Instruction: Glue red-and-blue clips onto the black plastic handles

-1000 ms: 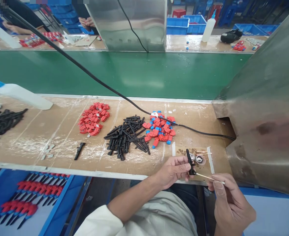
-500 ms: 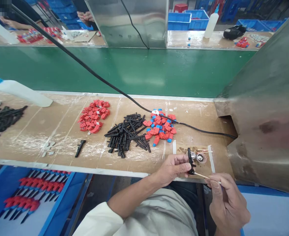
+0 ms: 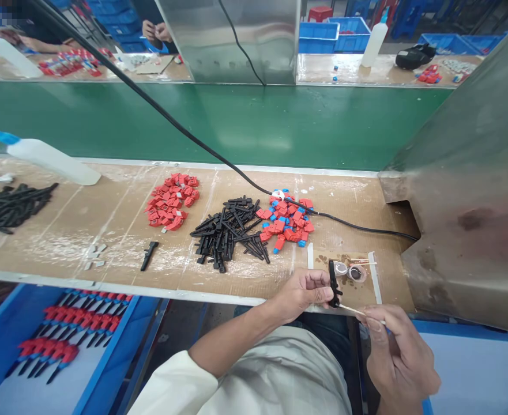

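Straighter black part [image 3: 332, 280], axis perhaps upright

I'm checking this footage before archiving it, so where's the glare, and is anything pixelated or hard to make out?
Head view: white glare streaks the worktop near the pale chips, and a reflection lies on the green surface; same head view: the top-left corner is pixelated, and the tip of the stick by the left hand is too small to judge.

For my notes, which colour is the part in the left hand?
Black: the part in the left hand, seen best in the head view.
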A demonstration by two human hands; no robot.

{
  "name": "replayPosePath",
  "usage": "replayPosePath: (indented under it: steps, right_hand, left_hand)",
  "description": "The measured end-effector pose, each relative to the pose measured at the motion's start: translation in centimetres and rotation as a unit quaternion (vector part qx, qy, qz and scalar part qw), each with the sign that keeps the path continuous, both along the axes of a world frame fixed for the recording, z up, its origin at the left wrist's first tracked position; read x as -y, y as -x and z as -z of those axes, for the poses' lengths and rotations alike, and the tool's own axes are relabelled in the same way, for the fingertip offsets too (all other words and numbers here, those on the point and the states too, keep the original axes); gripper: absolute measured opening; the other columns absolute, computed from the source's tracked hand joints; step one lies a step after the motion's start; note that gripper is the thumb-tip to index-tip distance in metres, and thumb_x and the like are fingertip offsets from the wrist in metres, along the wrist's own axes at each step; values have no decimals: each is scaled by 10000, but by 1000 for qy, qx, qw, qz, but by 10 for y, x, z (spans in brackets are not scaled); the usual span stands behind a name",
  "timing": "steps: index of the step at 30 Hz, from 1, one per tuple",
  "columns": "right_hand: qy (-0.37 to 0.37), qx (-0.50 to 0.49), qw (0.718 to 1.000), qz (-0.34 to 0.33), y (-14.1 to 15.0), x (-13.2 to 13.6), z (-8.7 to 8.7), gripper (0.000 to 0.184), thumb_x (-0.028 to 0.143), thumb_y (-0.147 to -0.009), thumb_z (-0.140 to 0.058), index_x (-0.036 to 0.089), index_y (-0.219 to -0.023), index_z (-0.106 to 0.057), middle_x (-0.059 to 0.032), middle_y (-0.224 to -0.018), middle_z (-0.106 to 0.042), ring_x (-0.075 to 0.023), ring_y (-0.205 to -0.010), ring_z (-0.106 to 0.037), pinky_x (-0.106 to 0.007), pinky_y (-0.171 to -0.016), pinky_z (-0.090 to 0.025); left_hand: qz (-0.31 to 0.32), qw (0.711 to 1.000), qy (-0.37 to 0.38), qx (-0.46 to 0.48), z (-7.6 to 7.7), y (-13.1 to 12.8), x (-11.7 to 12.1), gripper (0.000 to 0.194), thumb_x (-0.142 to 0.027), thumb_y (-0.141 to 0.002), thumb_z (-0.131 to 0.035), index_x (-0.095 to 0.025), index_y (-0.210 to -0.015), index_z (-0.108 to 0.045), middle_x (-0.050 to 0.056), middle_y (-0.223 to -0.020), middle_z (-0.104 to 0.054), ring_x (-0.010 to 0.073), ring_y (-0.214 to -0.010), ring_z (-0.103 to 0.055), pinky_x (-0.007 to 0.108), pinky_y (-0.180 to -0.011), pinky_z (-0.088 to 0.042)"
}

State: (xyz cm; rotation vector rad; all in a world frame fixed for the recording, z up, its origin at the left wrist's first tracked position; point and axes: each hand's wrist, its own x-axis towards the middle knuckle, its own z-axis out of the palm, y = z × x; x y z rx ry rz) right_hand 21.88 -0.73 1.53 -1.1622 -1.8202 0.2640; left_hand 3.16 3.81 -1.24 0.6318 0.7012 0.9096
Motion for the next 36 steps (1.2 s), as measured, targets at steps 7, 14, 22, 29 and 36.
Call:
replayPosePath:
  steps: [7,14,22,29,36]
  right_hand:
    - [-39,41,998,-2,0,2,-1,124,128,-971,-645,218,-1035,-703,-27,-844,-756,-181,-741,-727,-267,-636,-569]
    - [-7,27,999,17,6,0,-4,163,73,-958,-634,220,-988,-699,-20,-820,-743,-167,-690,-712,-262,-626,-564]
    - [-45,70,992,-95,2,3,-7,240,-10,-949,-587,152,-1093,-691,-77,-915,-744,-174,-807,-721,-268,-676,-564]
    - [-34,52,998,-12,7,0,-3,197,27,-937,-661,184,-1048,-708,-25,-822,-735,-136,-691,-697,-228,-584,-522]
    - [-58,18,993,-102,4,5,1,320,-47,-896,-631,169,-1116,-715,-76,-925,-747,-201,-814,-725,-319,-691,-616]
  left_hand:
    - [-5,1000,-17,-18,-7,1,4,568,-643,-602,-916,-153,-681,-641,-3,-661,-586,117,-612,-514,254,-604,-400]
    - [7,998,-46,-38,-10,10,4,533,-601,-582,-946,-147,-700,-692,8,-699,-611,132,-643,-527,266,-627,-393]
    - [11,999,-11,-31,-1,7,5,579,-662,-599,-907,-147,-672,-652,-1,-644,-598,111,-590,-516,251,-597,-397]
    - [14,999,-7,-35,-2,8,9,572,-621,-557,-950,-139,-706,-680,-5,-656,-614,114,-619,-525,250,-614,-393]
    - [-20,998,60,13,0,5,10,561,-601,-524,-966,-141,-680,-686,17,-673,-662,108,-593,-559,243,-601,-437]
